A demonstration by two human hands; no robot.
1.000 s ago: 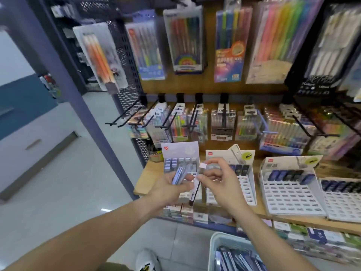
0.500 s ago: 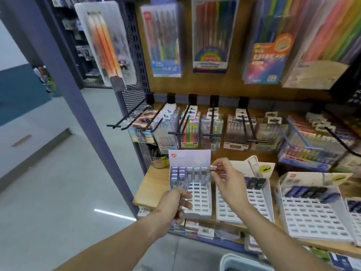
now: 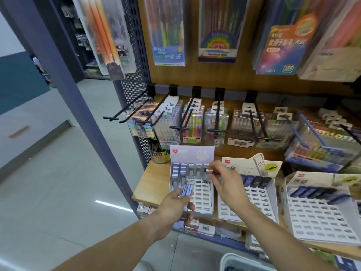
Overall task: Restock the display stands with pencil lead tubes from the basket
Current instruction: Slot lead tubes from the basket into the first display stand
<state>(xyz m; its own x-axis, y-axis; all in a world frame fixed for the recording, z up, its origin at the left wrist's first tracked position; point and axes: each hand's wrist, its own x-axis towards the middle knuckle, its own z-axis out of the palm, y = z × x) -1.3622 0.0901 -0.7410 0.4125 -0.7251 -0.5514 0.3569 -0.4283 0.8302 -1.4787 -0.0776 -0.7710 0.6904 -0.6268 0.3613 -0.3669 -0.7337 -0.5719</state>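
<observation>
Writing first: the leftmost display stand (image 3: 192,200) has a pale lilac header card w/ a red heart logo top left and faint "0.5" in the middle; rest too washed out to read. The stand next to it (image 3: 248,200) has a red "deli" tag at its header's corner, big grey Chinese characters I can't make out, and a tube pic marked "HB". The third stand (image 3: 320,212), far right, has the same red tag and grey characters. The hanging pen packs (image 3: 168,30) above show "Stick" and Chinese print on blue; another pack to the right reads "PLUS" and "Colors".

My left hand (image 3: 173,208) sits low in front of the leftmost stand, palm turned in, fingers curled round a few lead tubes (image 3: 187,190) w/ blue-white labels; their tips stick up over the stand's empty slots. Label text too small to read.

My right hand (image 3: 224,180) reaches across from the right, wrist bent, thumb and forefinger pinching one tube (image 3: 209,170) by its end, right at the top row of that stand, rightmost column. Other fingers tucked loosely under.

The top rows on the stand's left side hold pale-capped tubes; lower slots show as bare holes.

Basket (image 3: 234,261): white rim at bottom edge, below the wooden shelf (image 3: 148,184); contents barely visible.
</observation>
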